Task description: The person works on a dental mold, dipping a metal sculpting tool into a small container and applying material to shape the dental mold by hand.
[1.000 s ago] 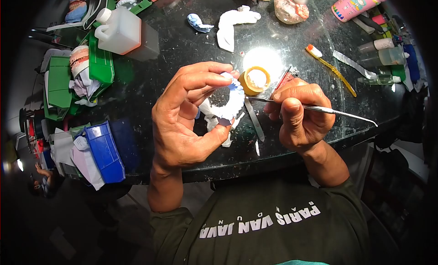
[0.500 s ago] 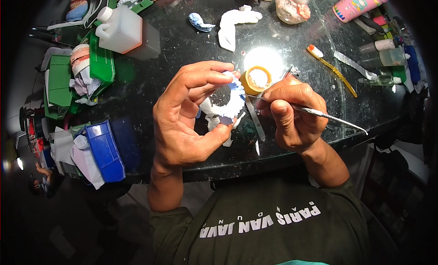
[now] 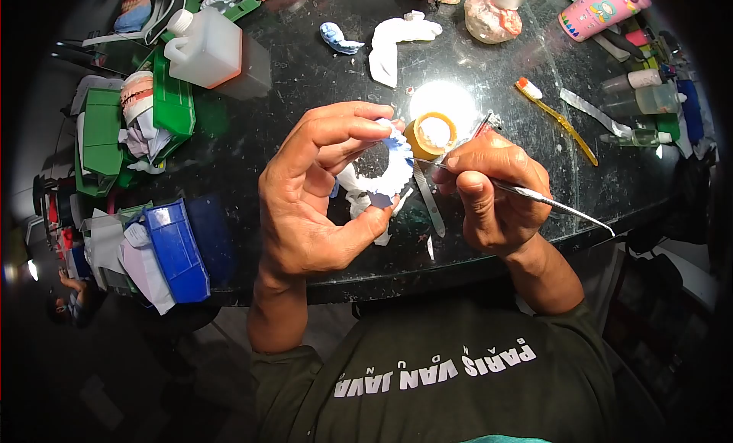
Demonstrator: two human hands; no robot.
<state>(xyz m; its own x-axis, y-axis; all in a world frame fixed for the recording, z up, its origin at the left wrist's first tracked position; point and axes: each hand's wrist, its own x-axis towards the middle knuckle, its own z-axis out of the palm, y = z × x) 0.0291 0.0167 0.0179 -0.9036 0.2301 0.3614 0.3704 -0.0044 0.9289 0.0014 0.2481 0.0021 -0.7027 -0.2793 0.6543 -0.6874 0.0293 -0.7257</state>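
Observation:
Between the thumb and fingers of my left hand (image 3: 309, 191) is a white and blue dental cast (image 3: 395, 164), curved like an arch with tooth shapes along its outer side. My right hand (image 3: 500, 187) grips a thin metal dental carver (image 3: 534, 196) like a pen. Its near tip reaches the right side of the cast; whether it touches cannot be made out. The hooked other end points out to the right. Behind the cast lie a scalpel (image 3: 431, 206) and a crumpled white piece (image 3: 359, 204). A round yellow container (image 3: 419, 141) with white contents stands just beyond.
On the black table (image 3: 305, 77) are a yellow toothbrush (image 3: 565, 126), a white lump (image 3: 385, 57), a blue piece (image 3: 338, 38) and a plastic jug (image 3: 210, 50). Green bins (image 3: 174, 99) and a blue bin (image 3: 179, 248) stand left; a pink tumbler (image 3: 599, 14) is far right.
The carver's tip has come closer to the right side of the cast. My left hand keeps its hold, and the whole view has shifted very slightly.

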